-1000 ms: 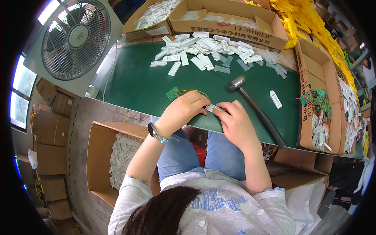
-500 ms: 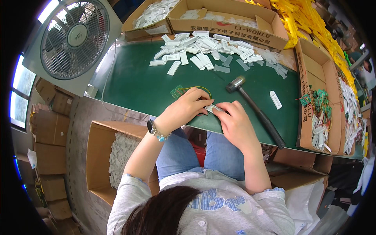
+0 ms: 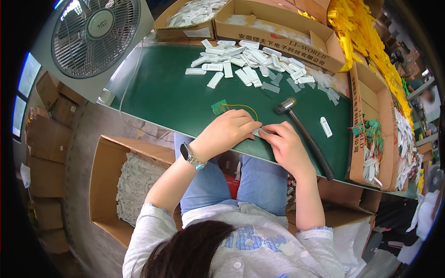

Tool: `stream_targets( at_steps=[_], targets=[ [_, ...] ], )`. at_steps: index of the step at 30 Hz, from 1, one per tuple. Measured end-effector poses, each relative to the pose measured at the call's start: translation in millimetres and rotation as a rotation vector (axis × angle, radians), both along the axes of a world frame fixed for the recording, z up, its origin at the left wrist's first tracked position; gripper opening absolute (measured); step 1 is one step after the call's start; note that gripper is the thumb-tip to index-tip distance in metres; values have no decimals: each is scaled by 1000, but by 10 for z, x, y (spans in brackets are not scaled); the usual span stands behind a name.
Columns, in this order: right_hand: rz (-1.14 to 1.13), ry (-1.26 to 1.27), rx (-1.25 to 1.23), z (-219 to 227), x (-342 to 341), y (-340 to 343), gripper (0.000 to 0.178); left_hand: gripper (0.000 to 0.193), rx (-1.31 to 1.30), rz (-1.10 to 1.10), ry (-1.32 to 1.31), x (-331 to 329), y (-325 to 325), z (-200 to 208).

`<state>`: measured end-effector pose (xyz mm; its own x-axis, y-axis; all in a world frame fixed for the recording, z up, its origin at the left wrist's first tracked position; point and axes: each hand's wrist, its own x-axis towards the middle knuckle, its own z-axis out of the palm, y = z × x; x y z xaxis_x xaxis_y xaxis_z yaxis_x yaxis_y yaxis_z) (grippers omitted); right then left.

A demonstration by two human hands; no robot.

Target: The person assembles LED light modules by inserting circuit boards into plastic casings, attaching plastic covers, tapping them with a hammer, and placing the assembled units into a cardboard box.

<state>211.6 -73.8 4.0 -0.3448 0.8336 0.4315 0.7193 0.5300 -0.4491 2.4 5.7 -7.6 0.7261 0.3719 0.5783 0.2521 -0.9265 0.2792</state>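
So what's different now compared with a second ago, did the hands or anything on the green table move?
Very little. Both hands stayed together at the near edge of the green table: the left hand and right hand still pinch the small white piece between them, with only slight finger shifts. The small green circuit board, the hammer, the pile of white pieces and the fan lie as before.

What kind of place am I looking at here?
Probably a small assembly workshop: a green worktable strewn with white plastic casings, cardboard boxes of parts, a mallet, and both hands working a small piece.
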Motion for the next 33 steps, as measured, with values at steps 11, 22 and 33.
stream_targets(
  at_steps=[11,22,33],
  targets=[
    [-314,-202,-9,470,217,1287,12,27,-26,-32,9,-8,24,37],
    [-323,9,-37,247,130,1124,16,26,-62,-14,0,-17,-1,-56],
    [-393,-207,-30,128,90,-45,20,39,-158,66,-13,-30,-80,-17]
  ],
)
